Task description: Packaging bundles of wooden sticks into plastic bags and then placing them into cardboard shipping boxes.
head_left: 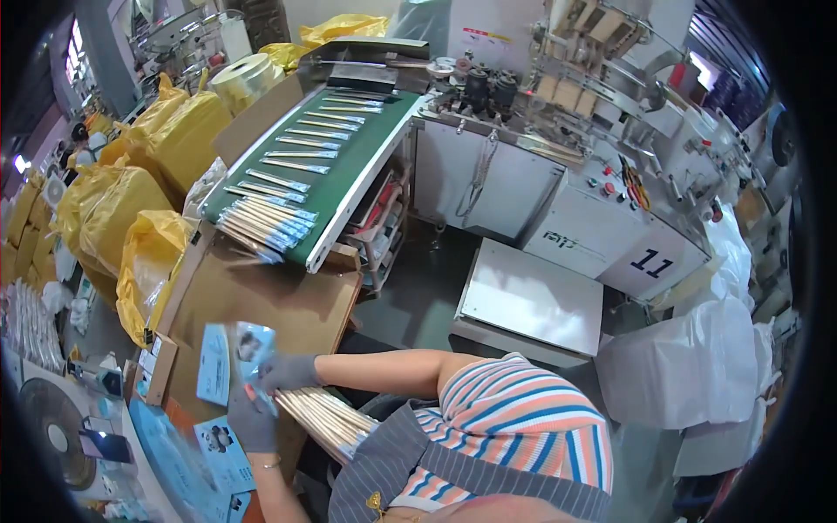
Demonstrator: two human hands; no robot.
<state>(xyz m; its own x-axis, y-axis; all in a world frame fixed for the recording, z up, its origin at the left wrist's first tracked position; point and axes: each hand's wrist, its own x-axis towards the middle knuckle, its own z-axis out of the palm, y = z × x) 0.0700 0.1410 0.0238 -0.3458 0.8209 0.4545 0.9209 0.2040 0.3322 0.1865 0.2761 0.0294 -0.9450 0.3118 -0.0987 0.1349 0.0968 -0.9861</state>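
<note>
Both my hands wear grey gloves and meet at a blue-and-white printed plastic bag [254,342]. My right hand [289,372] is closed on the bag's near end. My left hand [251,420] is closed beside it, on the bag's lower side; some fingers are blurred. Just below my right hand, a bundle of wooden chopsticks [324,420] with blue-and-white wrapper ends lies slanting across my lap. A flat blue bag [213,364] rests on the brown table [292,301] left of the held bag. Several more printed blue bags [225,453] are spread by my left wrist.
Ahead, a green conveyor belt [292,193] carries spaced chopstick packs, with a pile [266,225] at its near end. Yellow bags [161,253] line the left side. A fan [54,433] stands at lower left. On the right are a white machine [602,209] and a low white platform [530,283].
</note>
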